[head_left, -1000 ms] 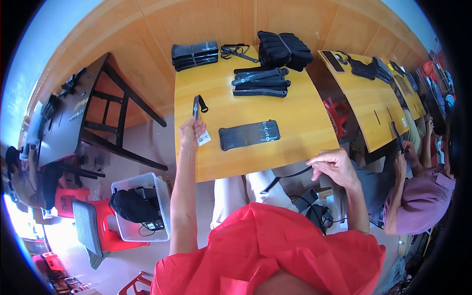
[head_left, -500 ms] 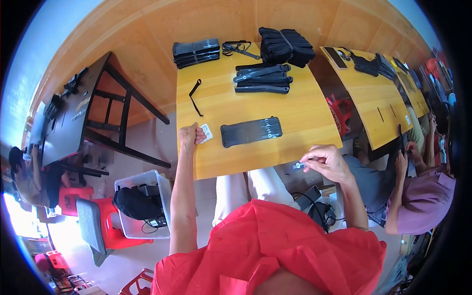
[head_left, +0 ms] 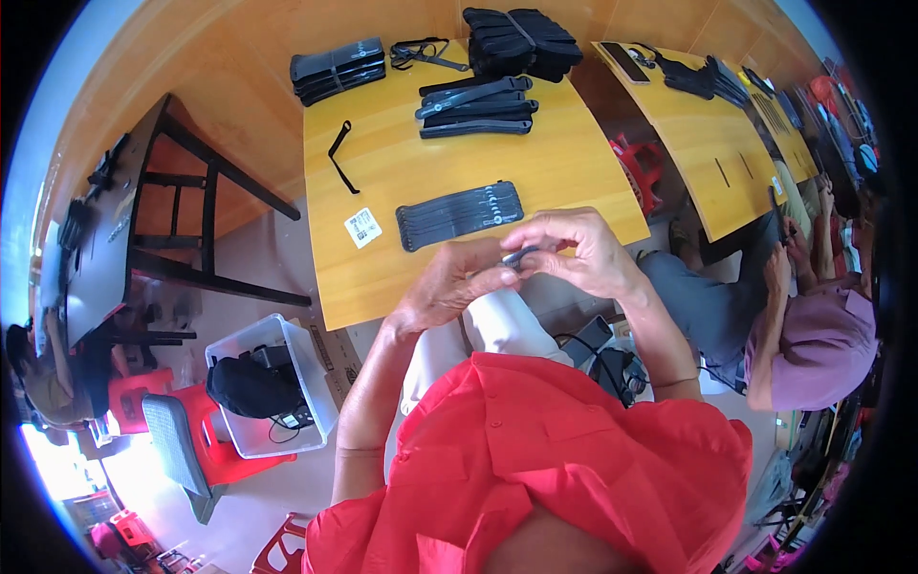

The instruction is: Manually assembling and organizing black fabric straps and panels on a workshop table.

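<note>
Just over the front edge of the table (head_left: 574,163), my two hands meet around a small dark, shiny piece (head_left: 519,256). My right hand (head_left: 585,253) pinches it between thumb and fingers. My left hand (head_left: 449,284) is closed against its other side, thumb and fingertips on it. Fingers hide most of the piece, so its kind is unclear. Right behind the hands lies a flat pack of black straps (head_left: 459,216) with pale markings along its right end. To the left of that pack rests a white printed label sheet (head_left: 363,228).
A thin bent black strap (head_left: 339,158) lies at the table's left. Bundled black straps (head_left: 337,72), a bigger bundle (head_left: 521,43) and a loose stack (head_left: 475,110) sit at the back. A clear bin (head_left: 325,402) stands left on the floor; a person in purple (head_left: 822,349) sits right.
My left hand has left the label sheet and moved right to meet my right hand. My right hand has moved left and up with the small piece. The view has shifted.
</note>
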{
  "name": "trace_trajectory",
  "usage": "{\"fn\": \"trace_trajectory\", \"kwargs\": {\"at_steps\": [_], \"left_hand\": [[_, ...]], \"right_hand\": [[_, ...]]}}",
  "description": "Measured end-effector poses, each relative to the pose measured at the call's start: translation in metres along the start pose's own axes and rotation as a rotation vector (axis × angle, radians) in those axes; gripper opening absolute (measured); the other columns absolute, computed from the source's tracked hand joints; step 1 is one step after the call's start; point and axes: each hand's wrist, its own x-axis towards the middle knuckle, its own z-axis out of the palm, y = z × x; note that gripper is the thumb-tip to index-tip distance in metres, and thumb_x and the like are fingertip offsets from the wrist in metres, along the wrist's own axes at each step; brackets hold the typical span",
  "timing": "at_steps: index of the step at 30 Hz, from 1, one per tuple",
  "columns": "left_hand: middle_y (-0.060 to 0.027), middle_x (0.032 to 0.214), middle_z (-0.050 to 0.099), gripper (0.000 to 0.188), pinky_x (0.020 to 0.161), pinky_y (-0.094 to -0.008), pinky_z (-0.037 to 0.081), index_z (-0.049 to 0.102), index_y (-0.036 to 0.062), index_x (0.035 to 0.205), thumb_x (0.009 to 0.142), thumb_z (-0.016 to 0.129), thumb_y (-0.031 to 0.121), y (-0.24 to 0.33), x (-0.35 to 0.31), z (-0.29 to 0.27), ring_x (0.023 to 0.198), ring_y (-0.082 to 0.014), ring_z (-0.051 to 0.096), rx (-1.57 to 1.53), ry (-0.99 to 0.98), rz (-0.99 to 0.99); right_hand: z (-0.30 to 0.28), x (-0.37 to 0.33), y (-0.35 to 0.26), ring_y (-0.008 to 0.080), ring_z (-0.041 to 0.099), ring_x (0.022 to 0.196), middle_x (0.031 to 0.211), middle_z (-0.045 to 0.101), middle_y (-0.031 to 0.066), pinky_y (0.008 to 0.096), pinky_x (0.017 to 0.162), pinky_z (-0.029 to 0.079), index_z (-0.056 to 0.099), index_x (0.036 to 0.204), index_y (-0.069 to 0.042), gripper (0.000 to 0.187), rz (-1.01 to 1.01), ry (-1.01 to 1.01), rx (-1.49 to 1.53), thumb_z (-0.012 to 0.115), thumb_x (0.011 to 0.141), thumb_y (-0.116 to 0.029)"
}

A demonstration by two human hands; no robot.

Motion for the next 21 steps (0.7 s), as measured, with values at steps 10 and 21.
{"fn": "trace_trajectory", "kwargs": {"at_steps": [10,21], "left_hand": [[-0.0004,0.057,0.053,0.022,0.05,-0.0217,0.036,0.063,-0.0019,0.076,0.084,0.058,0.018,-0.031,-0.04,-0.044,0.054,-0.0067,0.048,0.288,0.123,-0.341],[-0.0043,0.068,0.062,0.012,0.058,-0.0216,0.047,0.063,-0.0015,0.082,0.083,0.063,0.011,-0.064,-0.055,-0.054,0.061,-0.0084,0.058,0.034,0.456,-0.365]], "right_hand": [[-0.016,-0.021,0.07,0.0154,0.065,0.07,0.084,0.063,0.0104,0.0238,0.064,0.054,0.061,0.1,0.006,0.019,0.382,0.161,-0.254,0.058,0.082,0.003],[-0.015,-0.031,0.115,0.0114,0.062,0.062,0.073,0.062,0.0055,0.0219,0.057,0.052,0.061,0.091,0.003,0.009,0.485,0.285,-0.016,0.059,0.082,-0.001]]}}
